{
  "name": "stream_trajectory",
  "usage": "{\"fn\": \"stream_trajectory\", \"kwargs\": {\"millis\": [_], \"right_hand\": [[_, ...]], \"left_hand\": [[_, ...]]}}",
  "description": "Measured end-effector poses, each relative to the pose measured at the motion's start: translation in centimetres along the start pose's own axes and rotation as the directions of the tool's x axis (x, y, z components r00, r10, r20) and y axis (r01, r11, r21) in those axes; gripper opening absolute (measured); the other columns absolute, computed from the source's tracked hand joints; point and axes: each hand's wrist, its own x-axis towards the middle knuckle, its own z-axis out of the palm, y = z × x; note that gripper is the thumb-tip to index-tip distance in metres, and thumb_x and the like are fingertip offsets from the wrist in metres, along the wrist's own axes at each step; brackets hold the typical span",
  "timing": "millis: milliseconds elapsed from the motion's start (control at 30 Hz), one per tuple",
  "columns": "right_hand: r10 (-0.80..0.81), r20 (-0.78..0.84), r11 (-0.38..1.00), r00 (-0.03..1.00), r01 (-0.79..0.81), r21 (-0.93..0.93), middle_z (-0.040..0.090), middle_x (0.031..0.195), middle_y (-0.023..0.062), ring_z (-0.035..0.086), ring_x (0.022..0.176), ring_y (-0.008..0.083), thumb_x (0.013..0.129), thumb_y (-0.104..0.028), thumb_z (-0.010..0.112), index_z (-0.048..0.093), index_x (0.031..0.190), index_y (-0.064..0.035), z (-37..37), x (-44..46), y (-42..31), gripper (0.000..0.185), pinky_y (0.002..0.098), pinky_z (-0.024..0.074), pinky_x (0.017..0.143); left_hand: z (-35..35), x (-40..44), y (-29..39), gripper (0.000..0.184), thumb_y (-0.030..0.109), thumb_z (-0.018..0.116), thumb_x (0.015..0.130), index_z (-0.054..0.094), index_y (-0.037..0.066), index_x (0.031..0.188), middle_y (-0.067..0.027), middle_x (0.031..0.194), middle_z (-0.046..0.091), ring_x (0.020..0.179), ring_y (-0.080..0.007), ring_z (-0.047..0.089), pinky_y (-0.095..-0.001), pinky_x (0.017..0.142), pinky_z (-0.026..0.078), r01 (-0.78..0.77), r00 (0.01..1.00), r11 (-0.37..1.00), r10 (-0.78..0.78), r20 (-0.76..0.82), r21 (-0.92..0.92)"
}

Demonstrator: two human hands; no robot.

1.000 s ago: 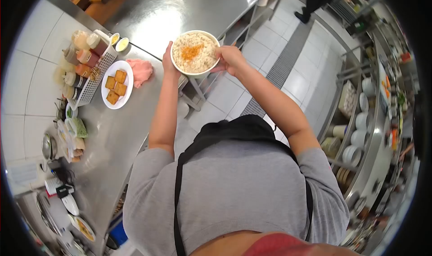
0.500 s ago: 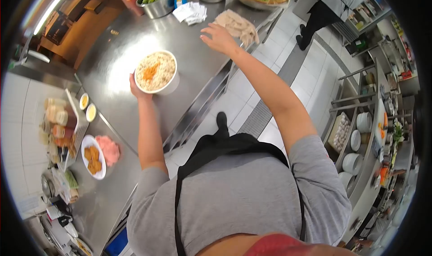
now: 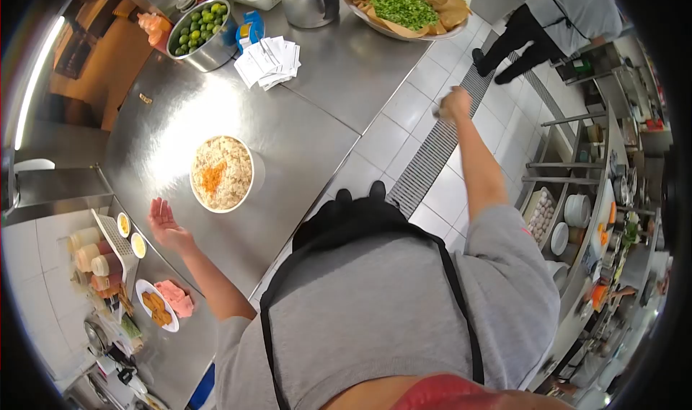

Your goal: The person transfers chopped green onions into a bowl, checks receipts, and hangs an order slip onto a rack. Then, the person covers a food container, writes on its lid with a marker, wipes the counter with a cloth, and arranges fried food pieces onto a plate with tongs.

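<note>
A white tub (image 3: 256,173) of rice with an orange patch on top stands on the steel table (image 3: 310,114). My left hand (image 3: 169,226) is open beside the tub, palm turned up and fingers apart, touching nothing. Out past the table edge, over the floor, my right hand (image 3: 454,106) is closed. A small greyish bit shows at its fingers, too little to name. The beige cloth seen earlier on the table is out of sight.
Along the far side are a pot of limes (image 3: 209,58), white papers (image 3: 268,62), a steel jug (image 3: 310,2) and a bowl of chopped greens (image 3: 401,5). Fried pieces on a plate (image 3: 157,305) lie near a pink cloth (image 3: 175,298). A co-worker (image 3: 555,24) stands upper right.
My left hand has let go of the tub and moved away from it. My right hand has swung right, off the table, and closed. The beige cloth has gone from the table.
</note>
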Motion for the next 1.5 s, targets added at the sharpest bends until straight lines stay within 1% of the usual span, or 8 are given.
{"fn": "stream_trajectory", "kwargs": {"millis": [267,500,733,833,1100,1300,1433,1500], "right_hand": [[0.122,0.164,0.235,0.979,-0.189,0.954,0.052,0.092,0.0113,0.053,0.078,0.0216,0.072,-0.011,0.060,0.042,0.113,-0.0032,-14.3,-4.4,-13.9,0.046,0.0308,0.0450,0.071],[-0.736,-0.067,0.664,0.673,0.738,0.124,0.044,0.116,0.0110,0.044,0.103,0.0314,0.077,-0.025,0.055,0.051,0.109,-0.0155,-2.5,-7.0,-22.2,0.034,0.0373,0.0366,0.086],[-0.754,0.003,0.629,0.657,0.721,0.291,0.056,0.103,0.0029,0.050,0.092,0.0261,0.072,-0.011,0.047,0.062,0.096,-0.0169,0.5,-5.3,-31.0,0.028,0.0359,0.0397,0.082],[-0.712,0.531,0.659,0.459,0.696,0.283,0.055,0.109,0.0024,0.048,0.099,0.0243,0.075,-0.018,0.049,0.063,0.097,-0.0152,-2.1,-1.5,-36.0,0.026,0.0366,0.0375,0.085],[-0.877,0.466,0.396,0.114,-0.376,0.838,0.040,0.128,0.0081,0.032,0.121,0.0198,0.087,-0.054,0.026,0.033,0.129,-0.0038,-3.5,-5.4,-42.4,0.066,0.0289,0.0205,0.101],[-0.908,0.229,0.334,0.351,0.279,0.900,0.026,0.136,0.0117,0.023,0.126,0.0218,0.082,-0.062,0.023,0.016,0.133,0.0014,-2.9,-7.2,-38.2,0.081,0.0276,0.0184,0.102],[-0.850,0.227,0.333,0.475,0.152,0.931,0.028,0.135,0.0123,0.022,0.126,0.0259,0.088,-0.046,0.034,0.018,0.135,-0.0079,-5.6,-6.1,-33.4,0.063,0.0313,0.0183,0.102],[-0.820,0.108,0.515,0.562,0.641,0.569,0.032,0.132,0.0128,0.026,0.123,0.0286,0.086,-0.044,0.040,0.025,0.132,-0.0093,-4.4,-5.5,-28.8,0.060,0.0371,0.0202,0.101]], "left_hand": [[2.8,-5.7,-2.5,0.057,0.012,0.069,0.064,0.045,-0.002,0.113,-0.0093,0.112,0.051,0.102,-0.0184,0.048,-0.0296,0.087,0.037,-0.129,0.692,0.827,-0.319,0.647,0.547],[7.5,-9.6,-5.3,0.084,0.013,0.080,0.051,0.034,-0.002,0.120,-0.0102,0.113,0.050,0.102,-0.0180,0.048,-0.0309,0.088,0.039,-0.139,0.888,0.989,0.102,0.449,0.052],[7.8,-4.8,-2.5,0.094,0.013,0.076,0.050,0.026,0.004,0.129,-0.0128,0.125,0.040,0.114,-0.0229,0.041,-0.0339,0.097,0.032,-0.339,0.721,0.801,-0.116,0.683,0.494],[7.1,-3.0,-3.1,0.100,0.017,0.075,0.052,0.018,0.003,0.133,-0.0161,0.128,0.036,0.120,-0.0242,0.034,-0.0339,0.100,0.026,-0.527,0.714,0.530,-0.147,0.685,0.664],[15.4,-13.9,-5.8,0.087,0.034,0.056,0.077,-0.002,0.004,0.135,-0.0173,0.137,0.015,0.127,-0.0270,0.017,-0.0360,0.104,0.013,-0.245,0.951,0.969,0.243,0.190,-0.010],[15.4,-9.6,-5.1,0.072,0.054,0.023,0.086,0.002,0.005,0.135,-0.0116,0.140,0.009,0.129,-0.0251,0.011,-0.0362,0.104,0.009,0.045,0.968,0.928,0.050,0.244,-0.370],[13.1,-6.7,-5.7,0.071,0.056,0.018,0.086,0.008,0.007,0.135,-0.0113,0.140,0.015,0.128,-0.0253,0.016,-0.0376,0.104,0.005,0.084,0.995,0.979,-0.071,0.077,-0.187],[12.9,-7.5,-3.7,0.066,0.052,0.022,0.086,0.021,0.005,0.132,-0.0125,0.134,0.027,0.124,-0.0250,0.024,-0.0392,0.103,0.010,0.008,0.999,0.997,-0.011,-0.045,-0.077]]}}
